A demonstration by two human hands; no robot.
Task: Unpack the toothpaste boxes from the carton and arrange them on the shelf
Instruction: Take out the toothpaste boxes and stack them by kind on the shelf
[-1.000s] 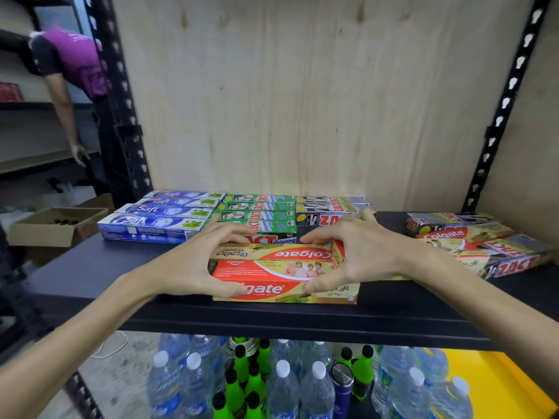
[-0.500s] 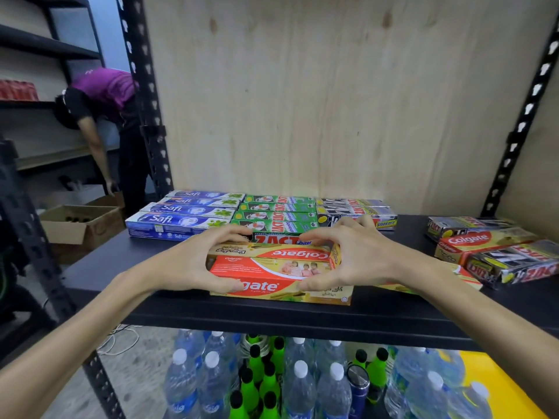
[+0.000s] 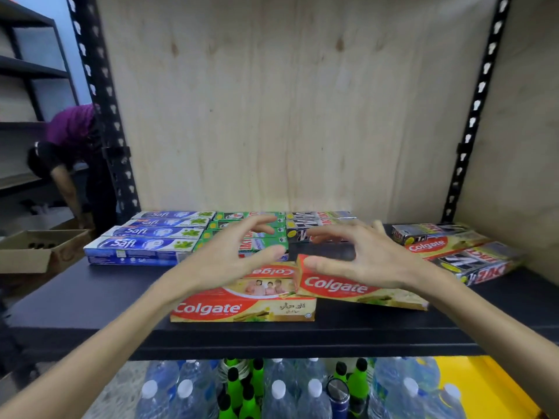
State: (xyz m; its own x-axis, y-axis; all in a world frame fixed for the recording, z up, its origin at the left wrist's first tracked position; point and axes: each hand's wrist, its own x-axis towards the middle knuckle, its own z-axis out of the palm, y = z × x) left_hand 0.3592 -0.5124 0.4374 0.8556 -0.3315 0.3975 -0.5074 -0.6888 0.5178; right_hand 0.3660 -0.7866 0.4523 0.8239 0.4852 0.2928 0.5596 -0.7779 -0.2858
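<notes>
Head view. Left hand [image 3: 230, 258] and right hand [image 3: 360, 255] hover above the black metal shelf [image 3: 75, 300], fingers spread and loosely curved, holding nothing. Below them at 6 o'clock lie red-and-yellow cardboard Colgate toothpaste boxes [image 3: 242, 308]; a second such box [image 3: 357, 290] lies askew just beside, at 3 o'clock. At 11 o'clock, rows of blue Safi toothpaste boxes [image 3: 142, 244] and green toothpaste boxes [image 3: 260, 241] lie flat against the plywood back panel [image 3: 287, 101]. At 2 o'clock lies a loose heap of mixed toothpaste boxes [image 3: 462, 258].
</notes>
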